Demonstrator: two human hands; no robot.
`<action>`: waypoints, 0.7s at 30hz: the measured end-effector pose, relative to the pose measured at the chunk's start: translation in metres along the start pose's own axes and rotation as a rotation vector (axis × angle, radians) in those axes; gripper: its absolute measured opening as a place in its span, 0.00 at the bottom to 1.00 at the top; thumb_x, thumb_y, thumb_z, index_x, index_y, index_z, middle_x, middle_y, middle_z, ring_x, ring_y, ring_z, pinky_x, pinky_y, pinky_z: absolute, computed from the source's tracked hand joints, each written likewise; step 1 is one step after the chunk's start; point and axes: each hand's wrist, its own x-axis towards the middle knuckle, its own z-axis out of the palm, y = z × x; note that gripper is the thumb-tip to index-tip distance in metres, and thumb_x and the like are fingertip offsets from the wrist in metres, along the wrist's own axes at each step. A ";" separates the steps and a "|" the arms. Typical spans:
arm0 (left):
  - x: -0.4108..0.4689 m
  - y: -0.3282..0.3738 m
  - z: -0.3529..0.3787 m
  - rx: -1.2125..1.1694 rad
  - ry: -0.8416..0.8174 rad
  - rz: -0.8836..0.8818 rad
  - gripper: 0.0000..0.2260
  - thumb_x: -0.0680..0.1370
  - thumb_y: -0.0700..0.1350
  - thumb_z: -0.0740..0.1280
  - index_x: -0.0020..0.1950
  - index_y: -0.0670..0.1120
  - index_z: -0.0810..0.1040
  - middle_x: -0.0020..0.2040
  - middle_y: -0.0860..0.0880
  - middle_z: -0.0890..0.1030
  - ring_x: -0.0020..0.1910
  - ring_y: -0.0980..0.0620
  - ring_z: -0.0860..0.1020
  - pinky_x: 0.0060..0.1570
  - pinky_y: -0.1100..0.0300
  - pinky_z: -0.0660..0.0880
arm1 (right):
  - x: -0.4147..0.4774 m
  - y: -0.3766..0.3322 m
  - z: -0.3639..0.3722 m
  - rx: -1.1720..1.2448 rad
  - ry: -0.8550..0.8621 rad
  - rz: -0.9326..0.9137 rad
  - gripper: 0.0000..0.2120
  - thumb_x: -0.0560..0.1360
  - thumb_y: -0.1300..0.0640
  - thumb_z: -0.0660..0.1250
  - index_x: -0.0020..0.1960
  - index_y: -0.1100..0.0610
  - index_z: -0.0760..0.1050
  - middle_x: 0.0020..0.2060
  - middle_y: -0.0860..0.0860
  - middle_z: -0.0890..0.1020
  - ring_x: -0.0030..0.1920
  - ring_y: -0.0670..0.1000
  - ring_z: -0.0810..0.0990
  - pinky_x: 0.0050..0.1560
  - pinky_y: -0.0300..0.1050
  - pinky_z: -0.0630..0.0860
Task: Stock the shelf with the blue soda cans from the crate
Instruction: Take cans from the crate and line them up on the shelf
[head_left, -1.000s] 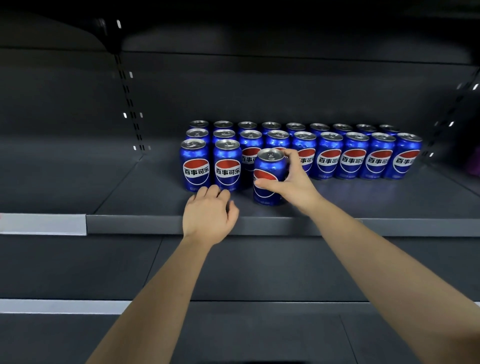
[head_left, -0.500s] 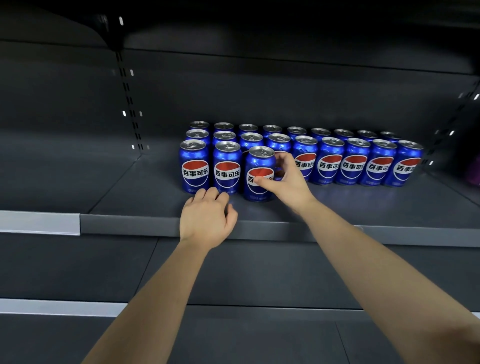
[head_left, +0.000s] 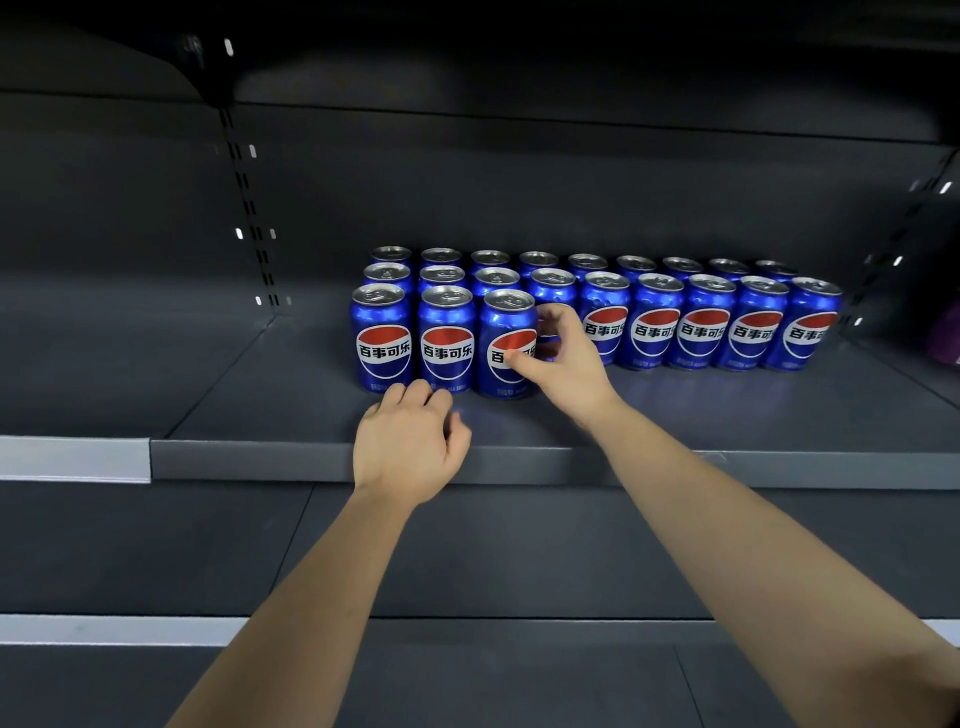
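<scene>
Blue soda cans (head_left: 447, 343) glossy metal, silver tops; shelf (head_left: 322, 460) matt dark-grey, smooth.

Blue cans (head_left: 447, 338) bear red-white-blue roundels; the shelf (head_left: 291, 395) is dark grey.
</scene>
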 end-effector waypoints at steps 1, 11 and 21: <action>0.000 0.000 0.000 0.000 0.000 0.000 0.16 0.74 0.52 0.53 0.40 0.46 0.77 0.37 0.50 0.75 0.38 0.48 0.72 0.34 0.59 0.63 | 0.001 0.000 0.001 -0.009 0.016 -0.003 0.29 0.70 0.57 0.76 0.67 0.53 0.68 0.54 0.40 0.77 0.53 0.39 0.77 0.56 0.39 0.75; 0.000 -0.002 0.000 -0.007 -0.002 0.001 0.15 0.73 0.52 0.54 0.40 0.46 0.77 0.37 0.51 0.75 0.38 0.49 0.72 0.34 0.59 0.62 | 0.002 -0.002 0.004 -0.047 0.036 -0.001 0.32 0.70 0.55 0.77 0.70 0.56 0.67 0.59 0.46 0.77 0.54 0.42 0.76 0.50 0.31 0.73; -0.001 0.002 -0.001 -0.003 0.006 -0.013 0.15 0.73 0.50 0.54 0.39 0.44 0.76 0.36 0.49 0.75 0.37 0.47 0.72 0.32 0.59 0.62 | -0.003 -0.003 0.011 -0.061 0.101 -0.014 0.31 0.69 0.53 0.78 0.67 0.55 0.69 0.58 0.48 0.78 0.55 0.44 0.77 0.50 0.30 0.72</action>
